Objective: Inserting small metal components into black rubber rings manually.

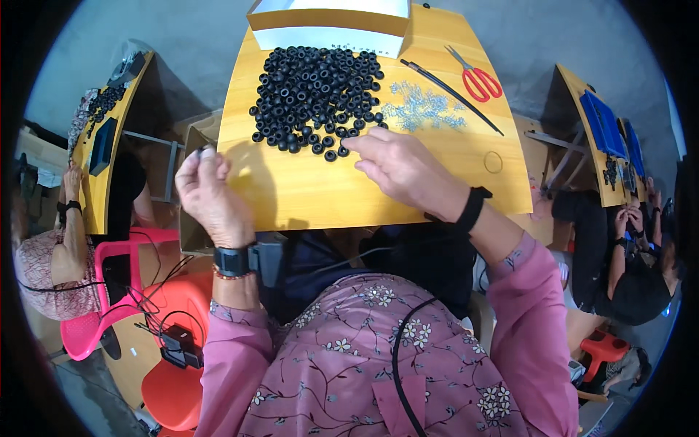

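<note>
Off the table's left edge, my left hand [211, 195] is closed in a pinch, with a small black piece [203, 150] just showing at its fingertips. My right hand [409, 166] reaches over the tabletop from the right. Its index finger is stretched to the near edge of a heap of round black rings [313, 91], close by a loose ring [343, 151]; its thumb stands apart below, and contact is hard to make out. To the right of the heap lies a scatter of small clear or silvery pieces [422, 108].
An open white box [331, 40] stands behind the heap. Red-handled scissors [477, 79], a thin black rod [459, 98] and a rubber band [493, 162] lie on the right of the wooden table [306, 197]. People work at side tables; a red chair [175, 382] is at left.
</note>
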